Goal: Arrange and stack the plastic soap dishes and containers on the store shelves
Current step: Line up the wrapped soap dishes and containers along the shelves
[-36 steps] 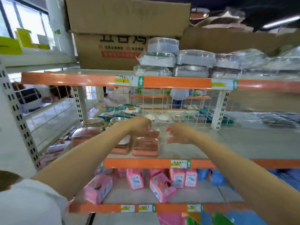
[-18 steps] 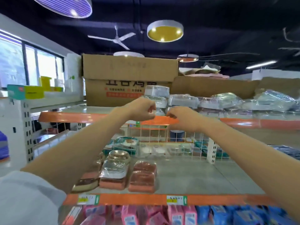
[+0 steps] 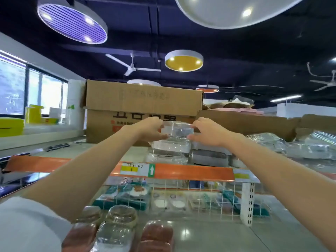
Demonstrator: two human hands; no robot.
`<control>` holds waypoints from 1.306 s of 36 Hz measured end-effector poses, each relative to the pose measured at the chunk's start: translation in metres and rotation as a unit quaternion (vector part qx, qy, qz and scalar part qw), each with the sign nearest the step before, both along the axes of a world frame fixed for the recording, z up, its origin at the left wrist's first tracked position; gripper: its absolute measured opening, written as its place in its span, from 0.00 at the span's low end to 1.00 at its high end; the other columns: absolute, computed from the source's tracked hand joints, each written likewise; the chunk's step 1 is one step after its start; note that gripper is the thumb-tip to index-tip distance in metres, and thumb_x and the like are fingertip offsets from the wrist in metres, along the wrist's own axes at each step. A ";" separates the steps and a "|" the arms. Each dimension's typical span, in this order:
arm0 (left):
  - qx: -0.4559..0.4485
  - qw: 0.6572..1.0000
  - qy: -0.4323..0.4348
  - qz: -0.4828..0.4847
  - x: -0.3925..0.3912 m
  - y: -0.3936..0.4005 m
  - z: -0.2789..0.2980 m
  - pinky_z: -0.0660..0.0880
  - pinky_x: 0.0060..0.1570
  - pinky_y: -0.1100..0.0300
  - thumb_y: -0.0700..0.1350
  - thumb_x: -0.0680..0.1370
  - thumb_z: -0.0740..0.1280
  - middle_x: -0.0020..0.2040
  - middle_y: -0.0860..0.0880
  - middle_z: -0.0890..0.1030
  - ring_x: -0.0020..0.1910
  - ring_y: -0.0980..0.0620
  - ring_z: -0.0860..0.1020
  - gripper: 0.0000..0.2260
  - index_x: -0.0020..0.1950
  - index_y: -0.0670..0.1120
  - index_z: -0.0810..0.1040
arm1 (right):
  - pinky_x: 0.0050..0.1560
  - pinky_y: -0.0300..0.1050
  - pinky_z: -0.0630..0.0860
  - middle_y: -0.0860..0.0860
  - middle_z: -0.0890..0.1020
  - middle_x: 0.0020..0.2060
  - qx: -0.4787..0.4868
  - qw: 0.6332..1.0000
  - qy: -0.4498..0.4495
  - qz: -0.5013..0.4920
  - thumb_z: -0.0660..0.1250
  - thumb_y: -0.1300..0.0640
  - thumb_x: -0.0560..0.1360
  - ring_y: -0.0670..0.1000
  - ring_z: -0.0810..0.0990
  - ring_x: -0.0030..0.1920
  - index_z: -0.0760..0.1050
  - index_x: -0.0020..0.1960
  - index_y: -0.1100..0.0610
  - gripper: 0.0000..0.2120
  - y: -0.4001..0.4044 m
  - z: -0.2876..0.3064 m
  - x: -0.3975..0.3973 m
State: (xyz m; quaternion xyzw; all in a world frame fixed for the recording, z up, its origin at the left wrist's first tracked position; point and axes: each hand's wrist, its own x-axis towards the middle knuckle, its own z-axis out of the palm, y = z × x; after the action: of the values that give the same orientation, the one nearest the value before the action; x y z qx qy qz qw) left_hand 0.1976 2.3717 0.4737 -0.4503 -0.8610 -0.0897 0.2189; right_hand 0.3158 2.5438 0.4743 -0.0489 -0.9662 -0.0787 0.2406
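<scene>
A clear wrapped plastic container (image 3: 177, 130) sits on top of a stack of similar clear dishes (image 3: 170, 148) on the top shelf (image 3: 192, 172). My left hand (image 3: 150, 130) grips its left end and my right hand (image 3: 208, 132) grips its right end, thumbs underneath. Grey wrapped dishes (image 3: 210, 154) stand just right of the stack. More wrapped clear dishes (image 3: 294, 147) lie further right on the same shelf.
Cardboard boxes (image 3: 143, 106) stand right behind the stack. On the shelf below, brown and clear wrapped dishes (image 3: 118, 230) are stacked at the front left, a white wire divider (image 3: 181, 195) behind them. A white upright (image 3: 247, 203) stands at right.
Both hands rose from the lower shelf to the top shelf and took hold of the top clear container; the view tilted upward.
</scene>
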 end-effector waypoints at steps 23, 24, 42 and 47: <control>-0.062 0.996 -0.070 -0.015 -0.050 0.026 0.012 0.77 0.47 0.60 0.64 0.78 0.56 0.49 0.49 0.81 0.46 0.51 0.80 0.25 0.60 0.45 0.76 | 0.64 0.55 0.68 0.63 0.63 0.69 -0.168 0.978 0.010 -0.121 0.68 0.35 0.69 0.63 0.64 0.66 0.57 0.74 0.60 0.45 0.003 0.023 -0.119; -0.069 0.995 -0.072 -0.027 -0.046 0.030 0.013 0.75 0.44 0.65 0.62 0.79 0.56 0.50 0.51 0.80 0.44 0.55 0.78 0.23 0.63 0.46 0.74 | 0.64 0.55 0.66 0.63 0.61 0.70 -0.156 0.980 0.028 -0.123 0.67 0.35 0.70 0.63 0.62 0.68 0.55 0.74 0.60 0.45 0.004 0.024 -0.116; -0.091 0.973 -0.208 -0.040 -0.063 0.067 -0.003 0.71 0.63 0.53 0.64 0.69 0.69 0.64 0.50 0.74 0.59 0.52 0.74 0.35 0.70 0.46 0.68 | 0.66 0.55 0.65 0.63 0.58 0.71 -0.125 0.977 0.097 -0.143 0.65 0.37 0.72 0.62 0.57 0.72 0.53 0.76 0.60 0.43 0.039 0.019 -0.049; -0.021 0.996 -0.083 -0.032 -0.053 0.060 -0.004 0.63 0.36 0.61 0.67 0.66 0.71 0.42 0.49 0.70 0.37 0.53 0.65 0.26 0.42 0.45 0.71 | 0.67 0.56 0.64 0.62 0.58 0.71 -0.137 0.976 0.108 -0.133 0.66 0.37 0.72 0.61 0.58 0.72 0.54 0.75 0.59 0.42 0.034 0.014 -0.030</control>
State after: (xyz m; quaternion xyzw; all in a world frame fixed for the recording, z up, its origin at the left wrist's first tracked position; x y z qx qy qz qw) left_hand 0.1441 2.4316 0.4698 -0.4732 -0.8629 -0.1160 0.1341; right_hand 0.2854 2.5773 0.4880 -0.2174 -0.9210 0.0289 0.3218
